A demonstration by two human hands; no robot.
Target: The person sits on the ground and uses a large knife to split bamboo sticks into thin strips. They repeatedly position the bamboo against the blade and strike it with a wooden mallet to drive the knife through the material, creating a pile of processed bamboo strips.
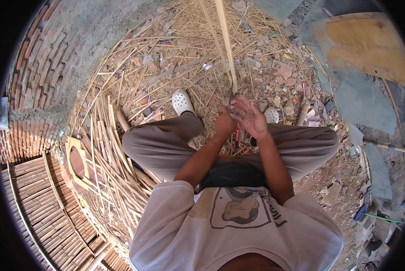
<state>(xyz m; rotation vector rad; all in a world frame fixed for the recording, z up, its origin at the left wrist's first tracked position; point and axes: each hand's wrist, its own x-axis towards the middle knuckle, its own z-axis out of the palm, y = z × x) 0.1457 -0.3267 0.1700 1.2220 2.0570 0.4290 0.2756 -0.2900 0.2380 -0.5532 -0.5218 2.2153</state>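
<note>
My left hand (pixel 225 122) is closed in a fist in front of my lap. From its top seems to rise a dark, narrow, blade-like tool (pixel 231 97), partly hidden. Close beside it, my right hand (pixel 250 116) is turned palm up with its fingers apart and slightly bent. Its fingertips are near the lower end of a long pale bamboo strip (pixel 227 43), which runs away from me past the far edge of view. A second, thinner strip (pixel 213 31) angles off from it to the left. Whether the right fingertips touch the strip or the tool is hard to see.
Straw-like shavings (pixel 175 27) and rubble cover the ground ahead. A bundle of split bamboo (pixel 116 149) lies to my left, near a yellow frame (pixel 78 162) and a bamboo-slat surface (pixel 49 212). Grey sheets (pixel 365 106) and a brown-stained panel (pixel 365 45) lie on the right.
</note>
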